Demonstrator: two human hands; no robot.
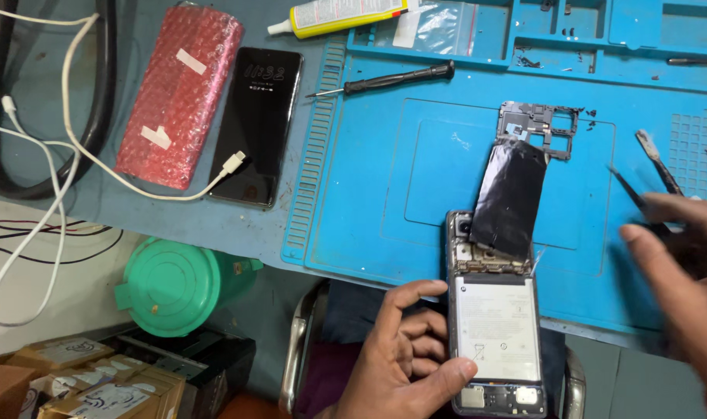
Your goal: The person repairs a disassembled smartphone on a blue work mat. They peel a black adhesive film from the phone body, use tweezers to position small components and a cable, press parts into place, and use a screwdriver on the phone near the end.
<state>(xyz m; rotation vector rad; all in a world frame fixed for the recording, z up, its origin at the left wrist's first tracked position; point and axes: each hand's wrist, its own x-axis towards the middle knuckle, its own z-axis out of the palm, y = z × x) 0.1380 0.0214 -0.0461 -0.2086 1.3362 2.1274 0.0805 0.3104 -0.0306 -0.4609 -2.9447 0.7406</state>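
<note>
From the head camera I see my left hand (404, 353) gripping the opened phone (497, 326) at six o'clock, over the blue mat (369, 194). My right hand (679, 264), blurred at three o'clock, pinches tweezers (636, 198). A black film (510, 198) lifts off the phone's top.

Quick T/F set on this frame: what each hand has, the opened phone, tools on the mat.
1. The left hand holds the opened phone by its lower edge. True.
2. The right hand holds the black screwdriver. False: the screwdriver lies on the blue mat; the right hand grips tweezers.
3. The phone's back is still closed. False: its battery is exposed.
4. A white cable runs to the second, black phone. True.
5. The glue tube is red. False: the tube is yellow.
</note>
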